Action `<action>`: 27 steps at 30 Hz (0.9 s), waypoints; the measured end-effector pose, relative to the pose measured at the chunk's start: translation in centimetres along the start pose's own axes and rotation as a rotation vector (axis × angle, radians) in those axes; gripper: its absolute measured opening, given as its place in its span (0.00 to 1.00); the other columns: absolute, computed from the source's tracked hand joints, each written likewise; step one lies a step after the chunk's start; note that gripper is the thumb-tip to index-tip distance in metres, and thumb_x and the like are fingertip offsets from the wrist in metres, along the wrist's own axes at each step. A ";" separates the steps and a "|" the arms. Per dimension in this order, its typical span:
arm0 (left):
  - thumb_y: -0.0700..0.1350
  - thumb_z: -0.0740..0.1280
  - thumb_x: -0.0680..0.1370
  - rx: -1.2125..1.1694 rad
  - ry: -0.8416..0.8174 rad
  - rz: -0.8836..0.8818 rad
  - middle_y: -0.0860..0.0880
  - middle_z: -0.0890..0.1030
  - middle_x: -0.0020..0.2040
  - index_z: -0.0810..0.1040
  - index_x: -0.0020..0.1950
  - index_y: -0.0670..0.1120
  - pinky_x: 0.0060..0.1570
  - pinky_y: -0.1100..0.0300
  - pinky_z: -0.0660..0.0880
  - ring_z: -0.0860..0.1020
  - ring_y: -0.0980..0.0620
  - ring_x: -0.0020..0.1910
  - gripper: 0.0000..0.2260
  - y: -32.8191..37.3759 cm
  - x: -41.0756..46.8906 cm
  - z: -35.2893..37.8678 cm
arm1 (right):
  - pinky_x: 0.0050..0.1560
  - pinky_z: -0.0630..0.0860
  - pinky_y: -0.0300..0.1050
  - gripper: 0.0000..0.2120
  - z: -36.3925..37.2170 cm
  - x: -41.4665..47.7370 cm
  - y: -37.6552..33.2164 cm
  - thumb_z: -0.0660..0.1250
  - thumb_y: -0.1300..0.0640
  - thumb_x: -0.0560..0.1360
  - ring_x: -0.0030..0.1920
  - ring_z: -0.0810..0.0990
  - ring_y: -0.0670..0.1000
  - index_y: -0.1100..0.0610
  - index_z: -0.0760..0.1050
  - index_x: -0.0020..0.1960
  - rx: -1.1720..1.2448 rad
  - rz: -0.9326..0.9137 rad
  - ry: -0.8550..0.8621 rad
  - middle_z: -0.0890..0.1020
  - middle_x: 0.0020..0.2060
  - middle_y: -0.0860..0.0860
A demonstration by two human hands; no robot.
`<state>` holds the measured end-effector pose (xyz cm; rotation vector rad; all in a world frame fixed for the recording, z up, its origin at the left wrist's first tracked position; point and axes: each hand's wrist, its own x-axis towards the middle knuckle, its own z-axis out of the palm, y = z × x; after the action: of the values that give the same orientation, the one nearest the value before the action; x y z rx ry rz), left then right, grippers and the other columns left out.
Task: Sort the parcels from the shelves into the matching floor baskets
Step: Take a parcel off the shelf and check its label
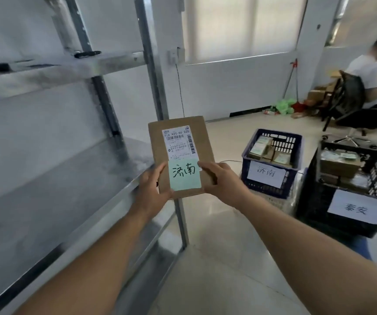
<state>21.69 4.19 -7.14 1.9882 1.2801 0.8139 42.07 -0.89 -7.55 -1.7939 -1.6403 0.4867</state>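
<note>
The parcel [180, 155] is held up just right of the shelf [53, 169]; two baskets [271, 164] stand on the floor further right, side by side.

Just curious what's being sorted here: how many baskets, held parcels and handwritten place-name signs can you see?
Floor baskets: 2, a blue basket and a black basket
Parcels held in the hands: 1, the cardboard parcel
Handwritten signs: 3, the green note, the blue basket's sign, the black basket's sign
Total: 6
</note>
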 end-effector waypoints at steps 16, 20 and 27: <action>0.38 0.73 0.72 0.069 -0.307 0.302 0.44 0.65 0.68 0.59 0.76 0.53 0.64 0.48 0.71 0.64 0.46 0.67 0.37 6.4 13.6 18.1 | 0.63 0.70 0.46 0.33 -10.7 3.0 17.7 0.70 0.57 0.74 0.62 0.72 0.55 0.43 0.62 0.74 -0.026 0.219 0.145 0.65 0.68 0.53; 0.34 0.71 0.72 0.030 -0.334 0.331 0.43 0.67 0.66 0.71 0.65 0.50 0.65 0.55 0.70 0.66 0.45 0.67 0.24 7.0 18.4 21.9 | 0.63 0.68 0.42 0.33 -12.3 6.2 21.2 0.70 0.56 0.74 0.62 0.72 0.54 0.44 0.61 0.74 -0.058 0.268 0.173 0.64 0.68 0.55; 0.41 0.74 0.71 -0.020 -0.459 0.320 0.46 0.66 0.66 0.72 0.57 0.54 0.65 0.50 0.72 0.68 0.45 0.66 0.19 8.5 30.7 27.5 | 0.64 0.70 0.44 0.30 -15.9 15.4 26.6 0.69 0.56 0.75 0.61 0.73 0.55 0.46 0.62 0.73 -0.090 0.364 0.208 0.66 0.67 0.56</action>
<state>57.86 25.09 -12.42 2.2275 0.7005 0.4622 74.42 10.65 -11.73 -2.1449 -1.2164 0.3733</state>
